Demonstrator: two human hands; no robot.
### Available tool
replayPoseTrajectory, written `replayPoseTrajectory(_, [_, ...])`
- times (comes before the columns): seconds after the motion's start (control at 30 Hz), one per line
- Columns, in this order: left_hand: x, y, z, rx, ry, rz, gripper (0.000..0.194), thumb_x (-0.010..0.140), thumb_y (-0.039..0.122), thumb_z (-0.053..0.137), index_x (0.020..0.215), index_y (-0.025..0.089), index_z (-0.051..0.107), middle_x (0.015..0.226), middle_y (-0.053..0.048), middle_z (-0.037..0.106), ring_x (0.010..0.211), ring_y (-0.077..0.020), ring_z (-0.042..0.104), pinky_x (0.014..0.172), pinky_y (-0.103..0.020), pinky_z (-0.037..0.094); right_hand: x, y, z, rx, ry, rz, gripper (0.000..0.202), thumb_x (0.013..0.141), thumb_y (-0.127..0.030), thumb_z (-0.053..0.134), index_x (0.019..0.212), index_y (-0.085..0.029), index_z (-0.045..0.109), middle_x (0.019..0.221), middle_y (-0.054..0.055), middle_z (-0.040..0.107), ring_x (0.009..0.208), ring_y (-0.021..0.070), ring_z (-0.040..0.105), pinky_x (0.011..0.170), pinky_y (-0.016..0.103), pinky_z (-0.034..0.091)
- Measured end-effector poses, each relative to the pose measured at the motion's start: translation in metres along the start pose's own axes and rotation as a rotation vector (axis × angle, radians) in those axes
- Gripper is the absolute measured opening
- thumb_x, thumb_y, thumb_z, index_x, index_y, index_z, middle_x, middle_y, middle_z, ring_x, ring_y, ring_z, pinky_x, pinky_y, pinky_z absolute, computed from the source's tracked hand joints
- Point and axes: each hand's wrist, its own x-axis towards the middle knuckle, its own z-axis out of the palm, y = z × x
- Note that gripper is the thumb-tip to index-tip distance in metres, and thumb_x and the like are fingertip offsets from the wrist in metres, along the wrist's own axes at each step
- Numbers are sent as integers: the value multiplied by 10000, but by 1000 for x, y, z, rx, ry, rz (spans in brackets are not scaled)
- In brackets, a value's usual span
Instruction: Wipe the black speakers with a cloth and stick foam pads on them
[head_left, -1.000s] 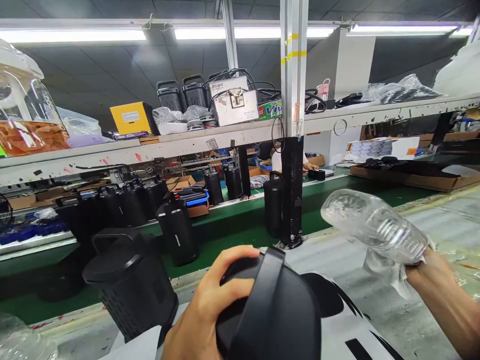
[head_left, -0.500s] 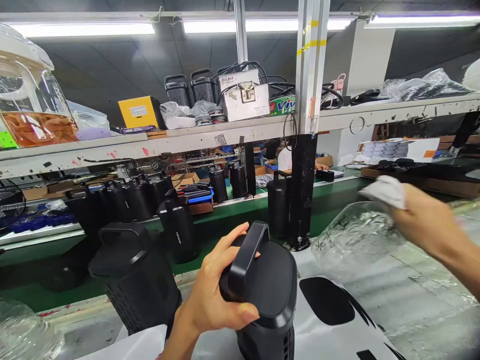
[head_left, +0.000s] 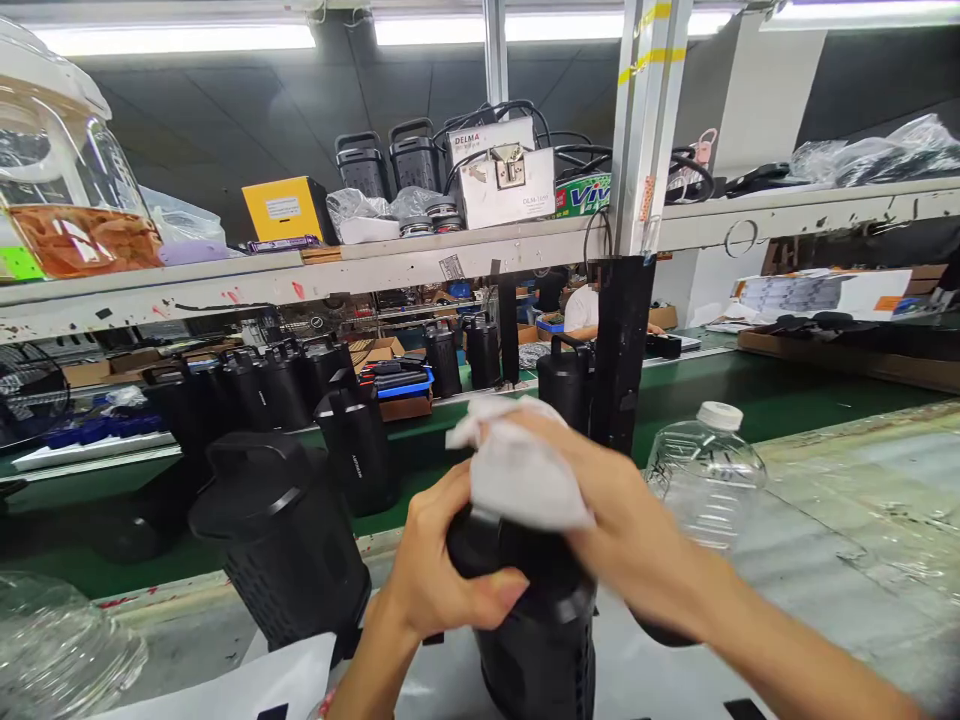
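A black portable speaker (head_left: pixel 536 640) with a rounded top and a carrying handle stands upright in front of me. My left hand (head_left: pixel 442 575) grips it at the top, thumb across the near side; the fingertips are hidden. Bunched in my right hand (head_left: pixel 600 480) is a white cloth (head_left: pixel 517 475), laid over the handle and top of the speaker. Motion smears this hand a little, and the cloth covers most of the handle. Just beyond my right forearm stands a clear plastic bottle (head_left: pixel 705 480) with a white cap.
Another black speaker (head_left: pixel 281 550) stands at the left, beside a clear plastic jug (head_left: pixel 60 650). More speakers line the green conveyor (head_left: pixel 705 385) behind. A metal post (head_left: pixel 626 350) rises ahead, and a loaded shelf (head_left: pixel 420 250) crosses above. A person (head_left: pixel 581 310) sits beyond.
My right hand has swung left with the cloth, away from the bottle and onto the top of the speaker. The bottle now stands upright. My left hand keeps its hold.
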Motion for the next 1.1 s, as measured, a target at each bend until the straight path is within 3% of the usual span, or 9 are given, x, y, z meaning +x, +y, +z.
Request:
replayPoseTrajectory(0.1, [1, -2, 1, -53, 1, 50, 552, 652, 607, 667, 958, 147, 688, 1133, -158, 693, 986, -337, 676, 851, -432, 553, 6, -37, 7, 220, -5, -98, 267, 859, -262, 497, 1039, -269, 694, 1078, 79, 696, 1031, 254, 626, 928, 390, 500])
replayPoseTrajectory(0.2, [3, -2, 5, -82, -17, 52, 495, 673, 567, 666, 961, 165, 683, 1006, -120, 722, 878, -300, 694, 795, -407, 567, 20, -42, 13, 427, -13, -110, 301, 881, -228, 416, 947, -245, 709, 1042, 54, 711, 975, 208, 652, 935, 343, 495])
replayPoseTrajectory(0.37, [5, 1, 7, -65, 22, 66, 556, 682, 663, 652, 907, 156, 693, 1173, -171, 686, 1012, -335, 682, 858, -413, 553, 24, 5, 21, 545, -112, 595, 413, 868, -464, 480, 592, -181, 601, 542, 0, 591, 510, 157, 549, 476, 259, 444])
replayPoseTrajectory(0.47, [5, 2, 5, -59, 24, 58, 608, 697, 707, 625, 918, 147, 704, 1139, -177, 699, 981, -320, 695, 857, -401, 555, 3, 14, 14, 503, 176, 769, 395, 843, -466, 508, 571, -188, 577, 493, -3, 560, 440, 147, 496, 396, 249, 388])
replayPoseTrajectory(0.57, [4, 2, 5, -67, 16, 52, 620, 692, 714, 628, 921, 143, 707, 1172, -182, 687, 1012, -328, 687, 885, -411, 547, -23, -2, 6, 385, 298, 421, 316, 871, -386, 503, 647, -207, 636, 571, 17, 645, 508, 185, 603, 483, 276, 505])
replayPoseTrajectory(0.63, [4, 3, 6, -72, -2, 40, 596, 681, 680, 652, 932, 143, 707, 1185, -180, 684, 1027, -339, 682, 900, -426, 544, -33, -14, 4, 354, 168, -2, 257, 874, -332, 494, 935, -212, 714, 846, 59, 754, 775, 240, 715, 756, 341, 588])
replayPoseTrajectory(0.7, [4, 4, 7, -58, -7, 16, 536, 672, 613, 681, 935, 147, 706, 1186, -171, 687, 1045, -346, 676, 916, -435, 538, -37, -20, 6, 338, 85, -213, 374, 885, -239, 455, 1210, -244, 640, 1119, 62, 731, 1039, 236, 688, 989, 375, 514])
replayPoseTrajectory(0.87, [4, 5, 9, -2, 15, 22, 460, 664, 542, 697, 909, 153, 713, 1191, -154, 692, 1048, -332, 681, 914, -404, 546, -32, -17, 9, 363, 27, -267, 430, 915, -230, 409, 1324, -241, 541, 1228, 76, 682, 1173, 230, 620, 1066, 384, 457])
replayPoseTrajectory(1.1, [5, 8, 11, 79, 71, 134, 473, 690, 563, 677, 885, 135, 722, 1147, -162, 712, 997, -314, 708, 838, -361, 587, -32, -18, 11, 375, 150, -282, 252, 975, -299, 385, 1018, -235, 626, 933, 45, 711, 934, 215, 662, 871, 355, 534])
